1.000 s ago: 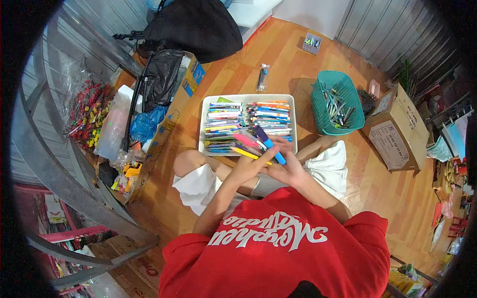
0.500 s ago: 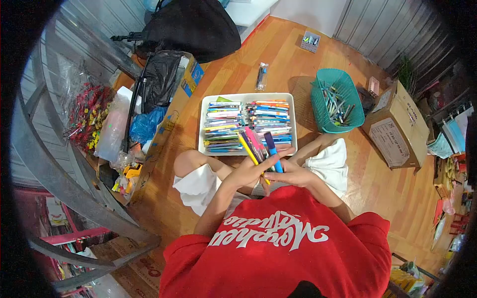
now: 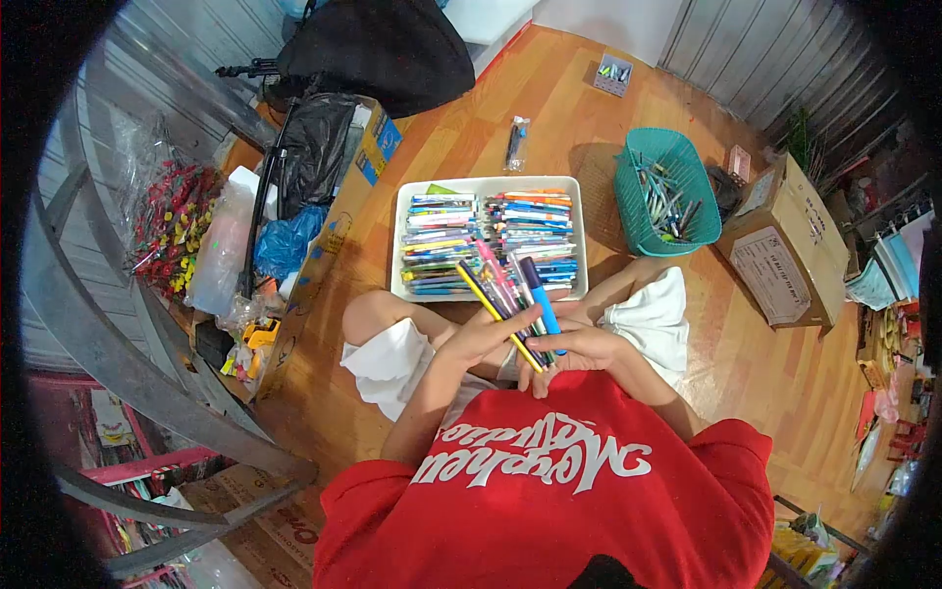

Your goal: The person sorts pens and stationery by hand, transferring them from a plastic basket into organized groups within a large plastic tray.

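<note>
A bundle of several pens (image 3: 504, 300) is held between my two hands above my lap. My left hand (image 3: 478, 337) is closed around its left side, where a yellow pen slants across the front. On the other side, my right hand (image 3: 581, 343) grips the bundle by a thick blue marker (image 3: 541, 302) with a dark cap; some of its fingers are hidden behind the pens. A pink-topped pen stands out in the middle. Just beyond my hands lies a white tray (image 3: 394, 267), filled with two columns of stacked pens.
A teal basket (image 3: 628, 231) of loose pens stands right of the tray. Behind the tray lies a clear packet of pens (image 3: 516, 143), and farther off a small box of pens (image 3: 612, 77). Cardboard boxes (image 3: 782, 250) flank me; a grey metal frame (image 3: 147, 383) curves at left.
The bundle has tilted and dropped slightly toward my body, and its pens are fanned a little differently. Both hands stay on it. The tray and basket are still.
</note>
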Demonstrator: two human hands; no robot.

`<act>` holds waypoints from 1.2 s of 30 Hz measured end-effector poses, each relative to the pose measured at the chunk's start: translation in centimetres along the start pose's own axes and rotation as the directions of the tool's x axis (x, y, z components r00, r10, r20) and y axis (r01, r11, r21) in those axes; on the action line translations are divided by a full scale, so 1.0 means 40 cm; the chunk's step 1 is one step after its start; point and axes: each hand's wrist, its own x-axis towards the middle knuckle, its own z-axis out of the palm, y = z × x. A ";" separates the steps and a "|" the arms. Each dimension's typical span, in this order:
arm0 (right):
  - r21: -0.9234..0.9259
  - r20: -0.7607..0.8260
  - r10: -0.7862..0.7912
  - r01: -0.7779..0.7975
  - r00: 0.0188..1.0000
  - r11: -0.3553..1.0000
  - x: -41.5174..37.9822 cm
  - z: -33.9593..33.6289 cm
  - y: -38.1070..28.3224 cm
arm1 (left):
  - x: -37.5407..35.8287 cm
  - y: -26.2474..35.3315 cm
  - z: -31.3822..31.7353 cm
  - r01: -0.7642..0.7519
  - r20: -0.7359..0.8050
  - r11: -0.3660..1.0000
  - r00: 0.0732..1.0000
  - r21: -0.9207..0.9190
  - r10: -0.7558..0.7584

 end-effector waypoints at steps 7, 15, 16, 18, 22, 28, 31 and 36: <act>0.095 -0.172 -0.009 0.025 0.985 0.995 0.045 -0.012 0.037 | -0.025 -0.026 -0.001 -0.080 -0.268 0.985 0.956 0.154 0.119; -0.111 -0.198 -0.032 0.010 0.980 0.994 0.033 -0.092 0.062 | 0.018 -0.128 -0.027 -0.121 -0.460 0.992 0.884 -0.047 0.086; -0.132 -0.197 -0.014 -0.012 0.980 0.991 0.027 -0.095 0.054 | 0.025 -0.144 -0.026 -0.123 -0.409 0.992 0.907 -0.032 0.099; -0.125 -0.214 0.012 -0.039 0.977 0.991 0.023 -0.119 0.058 | 0.037 -0.146 -0.013 -0.060 -0.300 0.996 0.953 -0.065 0.038; -0.235 -0.269 0.017 -0.083 0.963 0.969 -0.010 -0.157 0.037 | 0.078 -0.165 -0.024 -0.038 -0.236 0.995 0.972 -0.096 0.014; -0.399 -0.324 0.112 -0.243 0.939 0.884 -0.075 -0.292 -0.043 | 0.121 -0.226 -0.186 -0.323 -0.524 0.930 0.830 -0.174 0.190; -0.423 -0.329 0.233 -0.363 0.915 0.830 -0.061 -0.391 -0.090 | 0.157 -0.194 -0.261 -0.377 -0.588 0.923 0.729 0.083 0.351; -0.625 -0.347 0.259 -0.428 0.901 0.653 0.032 -0.523 -0.125 | 0.186 -0.165 -0.252 -0.111 -0.437 0.688 0.697 0.718 0.568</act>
